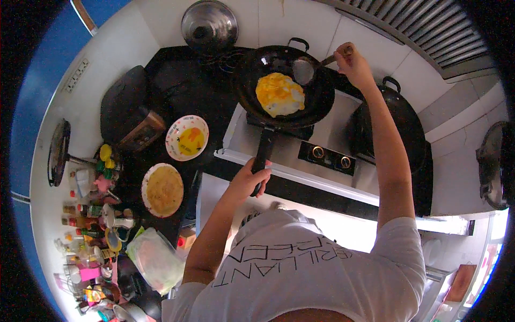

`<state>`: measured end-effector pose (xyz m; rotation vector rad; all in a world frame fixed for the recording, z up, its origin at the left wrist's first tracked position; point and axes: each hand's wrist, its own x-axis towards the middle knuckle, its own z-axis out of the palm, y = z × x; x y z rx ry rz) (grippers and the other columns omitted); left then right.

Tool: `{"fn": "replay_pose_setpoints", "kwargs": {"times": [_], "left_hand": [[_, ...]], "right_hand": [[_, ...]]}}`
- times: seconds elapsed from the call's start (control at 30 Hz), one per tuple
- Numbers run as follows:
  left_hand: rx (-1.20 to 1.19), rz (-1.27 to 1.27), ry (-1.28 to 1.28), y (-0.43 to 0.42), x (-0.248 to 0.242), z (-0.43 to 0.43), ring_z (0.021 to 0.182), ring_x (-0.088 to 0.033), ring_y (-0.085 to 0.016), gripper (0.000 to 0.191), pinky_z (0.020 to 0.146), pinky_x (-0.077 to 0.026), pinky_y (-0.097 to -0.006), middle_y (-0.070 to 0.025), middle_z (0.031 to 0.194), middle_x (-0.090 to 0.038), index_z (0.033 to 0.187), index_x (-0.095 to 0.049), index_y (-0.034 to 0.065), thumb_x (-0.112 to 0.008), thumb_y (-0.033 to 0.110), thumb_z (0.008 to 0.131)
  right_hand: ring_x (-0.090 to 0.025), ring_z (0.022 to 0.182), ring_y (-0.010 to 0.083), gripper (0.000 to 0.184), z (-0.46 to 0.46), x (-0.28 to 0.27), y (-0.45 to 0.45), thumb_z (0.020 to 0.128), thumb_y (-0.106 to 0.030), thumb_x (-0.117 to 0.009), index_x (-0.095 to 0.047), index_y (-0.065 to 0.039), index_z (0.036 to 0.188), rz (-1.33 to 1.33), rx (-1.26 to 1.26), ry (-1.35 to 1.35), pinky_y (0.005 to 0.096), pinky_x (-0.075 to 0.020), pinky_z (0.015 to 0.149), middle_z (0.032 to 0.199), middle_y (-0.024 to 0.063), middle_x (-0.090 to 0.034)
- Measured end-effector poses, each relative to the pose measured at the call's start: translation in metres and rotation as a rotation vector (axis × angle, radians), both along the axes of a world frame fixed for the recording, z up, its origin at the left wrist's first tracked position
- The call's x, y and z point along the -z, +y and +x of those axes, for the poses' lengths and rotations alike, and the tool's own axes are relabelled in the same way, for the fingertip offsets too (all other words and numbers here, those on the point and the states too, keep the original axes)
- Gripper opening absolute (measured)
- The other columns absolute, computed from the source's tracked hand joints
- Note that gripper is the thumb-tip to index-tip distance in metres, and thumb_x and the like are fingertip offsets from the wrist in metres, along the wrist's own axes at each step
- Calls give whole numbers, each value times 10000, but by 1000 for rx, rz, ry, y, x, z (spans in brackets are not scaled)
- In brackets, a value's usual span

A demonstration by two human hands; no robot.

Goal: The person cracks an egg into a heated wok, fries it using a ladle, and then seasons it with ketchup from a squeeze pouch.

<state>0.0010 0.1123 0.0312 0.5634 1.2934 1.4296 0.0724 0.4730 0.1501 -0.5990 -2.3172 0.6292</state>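
My left hand [250,180] grips the black handle of a dark wok [245,94] that sits over the left burner. In the wok lies a cooked egg [280,94], yellow with white patches. Behind the wok's right side, my right hand [352,62] holds the handle of a metal spatula [303,72]; its blade is inside the wok, just above and right of the egg. Left of the stove, a patterned bowl [171,141] holds some yellow liquid, and nearer to me a plate [147,201] bears a round flatbread or pancake [165,190].
A second wok [406,129] stands at the stove's right. The steel stove [330,116] has two knobs. A metal lid [209,25] leans at the back wall, a black appliance [132,112] stands left, and bottles [90,221] crowd the left counter beside a plastic bag [155,257].
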Motion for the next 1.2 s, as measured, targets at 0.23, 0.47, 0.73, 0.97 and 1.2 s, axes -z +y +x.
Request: {"fn": "replay_pose_setpoints", "kwargs": {"times": [0.23,0.47,0.73,0.97,1.2], "left_hand": [[33,-5,-8,-1,5,-1,411,-421,-113,313,351,-321,-243,-22,620,-459,1073,-428,46,-535,208,827],[30,22,-4,-4,9,-1,436,-431,-111,309,364,-325,-253,-20,638,-462,1072,-430,49,-532,202,823],[36,15,19,-3,11,-2,438,-465,-115,273,387,-368,-249,-39,666,-471,1060,-416,37,-526,154,839],[23,6,52,-4,12,0,433,-445,-110,308,405,-352,-255,-17,622,-479,1078,-440,33,-539,192,833],[33,-20,71,-4,8,0,423,-440,-110,314,382,-350,-254,-16,612,-474,1081,-428,34,-533,204,840]], "right_hand": [[-569,698,133,170,-11,6,2,857,-143,-539,-491,-53,993,-225,-209,137,275,-485,632,823,39,-583],[-562,684,106,168,-43,-7,-4,850,-103,-517,-487,-27,996,-243,-318,123,221,-469,658,784,27,-531],[-525,646,92,130,-71,-22,-4,820,-121,-548,-525,-61,934,-213,-430,84,236,-464,633,795,16,-564],[-543,659,98,155,-76,-33,1,812,-99,-519,-513,-27,948,-258,-464,-54,231,-489,630,816,47,-550],[-551,675,98,155,-71,-40,8,818,-112,-509,-517,-33,950,-236,-415,-85,219,-482,613,825,49,-554]]}}
